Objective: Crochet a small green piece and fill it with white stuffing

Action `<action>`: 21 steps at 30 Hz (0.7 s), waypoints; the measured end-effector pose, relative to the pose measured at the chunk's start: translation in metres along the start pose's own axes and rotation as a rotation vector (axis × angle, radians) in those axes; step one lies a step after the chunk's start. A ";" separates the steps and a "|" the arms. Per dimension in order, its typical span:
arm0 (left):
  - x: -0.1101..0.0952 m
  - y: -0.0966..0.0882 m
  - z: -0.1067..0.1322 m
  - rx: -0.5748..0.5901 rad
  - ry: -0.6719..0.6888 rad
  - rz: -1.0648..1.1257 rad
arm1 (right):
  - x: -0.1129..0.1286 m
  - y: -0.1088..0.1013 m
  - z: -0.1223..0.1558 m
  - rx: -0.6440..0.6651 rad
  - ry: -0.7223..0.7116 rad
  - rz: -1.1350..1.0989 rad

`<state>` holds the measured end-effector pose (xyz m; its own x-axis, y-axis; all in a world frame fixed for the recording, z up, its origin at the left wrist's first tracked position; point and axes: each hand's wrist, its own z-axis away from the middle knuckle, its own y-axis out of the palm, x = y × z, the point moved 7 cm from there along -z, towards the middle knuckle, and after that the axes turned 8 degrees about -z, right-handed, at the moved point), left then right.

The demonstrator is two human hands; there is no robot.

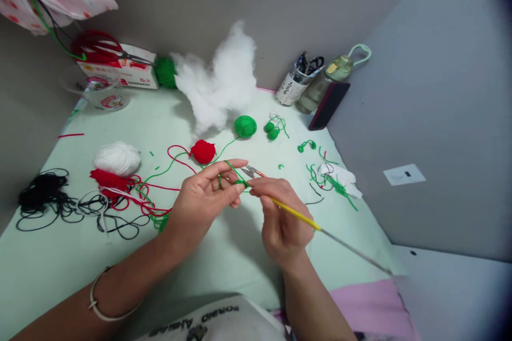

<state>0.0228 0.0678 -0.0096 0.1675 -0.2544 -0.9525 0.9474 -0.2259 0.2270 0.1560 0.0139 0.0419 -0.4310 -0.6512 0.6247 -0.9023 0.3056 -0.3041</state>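
Note:
Green yarn (pixel 234 167) runs over the raised index finger of my left hand (pixel 208 192), whose thumb pinches a small bit of green crochet work (pixel 241 183). My right hand (pixel 285 213) grips a crochet hook (pixel 296 214) with a yellow handle and a long metal end sticking out to the lower right. The hook's other tip meets the green work between both hands and is mostly hidden by the fingers. Just behind the fingertips lie small scissors (pixel 251 170) with orange on the handle. A strand leads back toward the green yarn ball (pixel 245 126).
Behind my hands are a red yarn ball (pixel 203 152) and white stuffing (pixel 220 82). Tangled black yarn (pixel 44 192) and a white yarn ball (pixel 117 158) lie left. Green scraps (pixel 340 184) are at right. A pen cup (pixel 294 85), bottle (pixel 314 93) and phone (pixel 329 106) stand behind.

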 end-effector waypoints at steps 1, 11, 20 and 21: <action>0.001 0.001 0.001 -0.003 -0.003 0.023 | 0.002 0.003 0.002 0.013 -0.039 0.085; 0.007 0.006 -0.001 0.182 -0.257 0.340 | -0.022 -0.012 0.000 -0.230 0.322 -0.348; 0.009 0.007 0.000 0.086 -0.187 0.181 | -0.012 0.001 0.000 -0.060 0.186 -0.092; 0.011 0.010 0.000 0.117 -0.217 0.223 | -0.009 0.002 0.001 -0.029 0.128 -0.023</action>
<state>0.0339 0.0629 -0.0176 0.2935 -0.5009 -0.8142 0.8541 -0.2451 0.4587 0.1578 0.0196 0.0353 -0.4057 -0.5649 0.7185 -0.9111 0.3128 -0.2686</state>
